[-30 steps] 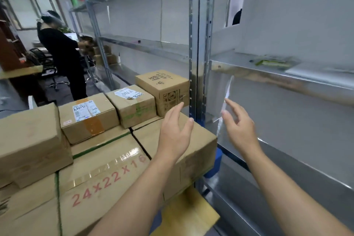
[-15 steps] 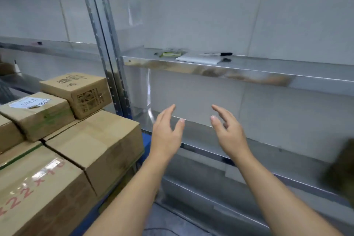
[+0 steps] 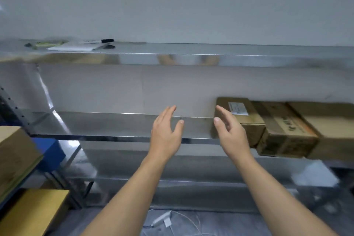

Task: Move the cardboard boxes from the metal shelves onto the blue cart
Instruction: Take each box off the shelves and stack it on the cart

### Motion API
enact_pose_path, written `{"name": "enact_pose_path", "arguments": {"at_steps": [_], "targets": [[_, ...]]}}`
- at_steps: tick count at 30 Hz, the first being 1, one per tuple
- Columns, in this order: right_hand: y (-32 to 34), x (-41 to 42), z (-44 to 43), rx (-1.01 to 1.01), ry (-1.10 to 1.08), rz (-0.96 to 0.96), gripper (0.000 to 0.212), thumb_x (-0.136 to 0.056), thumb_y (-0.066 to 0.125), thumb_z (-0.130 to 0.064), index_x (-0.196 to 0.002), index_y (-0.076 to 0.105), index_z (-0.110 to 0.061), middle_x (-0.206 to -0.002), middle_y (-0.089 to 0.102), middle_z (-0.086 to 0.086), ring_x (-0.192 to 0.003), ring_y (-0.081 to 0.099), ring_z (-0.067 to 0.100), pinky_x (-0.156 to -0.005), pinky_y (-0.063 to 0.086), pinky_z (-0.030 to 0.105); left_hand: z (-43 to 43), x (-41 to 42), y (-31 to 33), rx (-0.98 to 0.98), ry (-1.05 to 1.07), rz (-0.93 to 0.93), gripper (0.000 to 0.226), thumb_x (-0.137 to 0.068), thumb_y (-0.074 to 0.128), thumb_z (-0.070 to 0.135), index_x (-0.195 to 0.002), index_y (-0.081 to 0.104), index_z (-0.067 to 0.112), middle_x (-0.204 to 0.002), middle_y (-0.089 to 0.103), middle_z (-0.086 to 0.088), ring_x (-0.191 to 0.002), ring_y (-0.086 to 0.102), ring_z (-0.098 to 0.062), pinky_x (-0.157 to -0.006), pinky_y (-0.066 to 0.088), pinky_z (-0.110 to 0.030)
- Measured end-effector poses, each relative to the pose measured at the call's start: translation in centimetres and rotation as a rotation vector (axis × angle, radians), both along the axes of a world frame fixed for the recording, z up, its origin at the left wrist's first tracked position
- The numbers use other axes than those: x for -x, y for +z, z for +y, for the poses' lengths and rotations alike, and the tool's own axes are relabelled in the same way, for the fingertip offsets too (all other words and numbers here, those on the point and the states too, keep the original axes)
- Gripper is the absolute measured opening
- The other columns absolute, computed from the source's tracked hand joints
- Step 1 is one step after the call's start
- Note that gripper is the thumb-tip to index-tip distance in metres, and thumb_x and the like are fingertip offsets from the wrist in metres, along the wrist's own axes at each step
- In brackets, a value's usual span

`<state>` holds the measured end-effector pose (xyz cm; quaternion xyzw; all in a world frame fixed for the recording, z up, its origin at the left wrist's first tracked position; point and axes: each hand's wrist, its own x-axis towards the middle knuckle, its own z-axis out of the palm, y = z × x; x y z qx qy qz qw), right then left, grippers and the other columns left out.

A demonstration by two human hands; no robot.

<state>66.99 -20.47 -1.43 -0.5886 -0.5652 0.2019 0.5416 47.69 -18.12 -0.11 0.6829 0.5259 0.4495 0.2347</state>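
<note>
Both my hands are raised in front of the middle metal shelf (image 3: 115,126), fingers straight and holding nothing. My left hand (image 3: 166,132) hovers over the bare shelf. My right hand (image 3: 230,132) is just left of a small cardboard box with a white label (image 3: 243,115), close to its left end. Beside that box lie a printed brown box (image 3: 285,134) and a larger plain box (image 3: 329,124) at the right edge. At the far left, a corner of the blue cart (image 3: 50,151) shows under a stacked cardboard box (image 3: 15,157).
The upper shelf (image 3: 191,51) carries papers, a black marker (image 3: 107,40) and a green item at its left end. A white cable and plug (image 3: 162,220) lie on the floor below. Another yellowish box (image 3: 32,212) sits at the lower left.
My view has swung right, away from the loaded cart. The boxes on the middle shelf have come into sight, and both hands have travelled right toward them, still holding nothing.
</note>
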Motion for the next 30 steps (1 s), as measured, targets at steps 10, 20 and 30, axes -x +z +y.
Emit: {"name": "enact_pose_path", "arguments": {"at_steps": [10,20,30], "targets": [[-0.6,-10.6,-5.4,0.082,-0.161,0.032,0.039,-0.101,0.051,-0.031,-0.14,0.054,-0.03,-0.141,0.054,-0.012,-0.132,0.045,0.005,-0.113,0.038,0.036,-1.9,-11.2,-1.6,0.029,-0.149,0.069,0.049,-0.099,0.054,0.028,-0.147,0.044,0.021,-0.152,0.043,0.004,-0.144,0.032,-0.014,-0.12,0.023,-0.034],[-2.5,-16.3,-2.8,0.158,-0.253,0.099,0.037,-0.1,0.051,-0.034,-0.137,0.054,-0.035,-0.141,0.054,-0.009,-0.13,0.048,0.008,-0.11,0.04,0.036,2.4,-17.6,-2.6,0.077,-0.213,0.066,0.049,-0.099,0.053,0.031,-0.147,0.042,0.027,-0.154,0.04,0.007,-0.144,0.03,-0.012,-0.12,0.025,-0.039],[-4.5,-19.8,5.7,0.245,-0.291,-0.108,0.042,-0.1,0.051,-0.037,-0.142,0.051,-0.031,-0.154,0.04,-0.002,-0.144,0.03,0.014,-0.117,0.028,0.04,11.1,-23.3,-6.1,0.289,-0.132,0.027,0.051,-0.098,0.054,0.033,-0.148,0.041,0.03,-0.164,0.018,-0.002,-0.15,0.016,-0.021,-0.121,0.019,-0.039]]}}
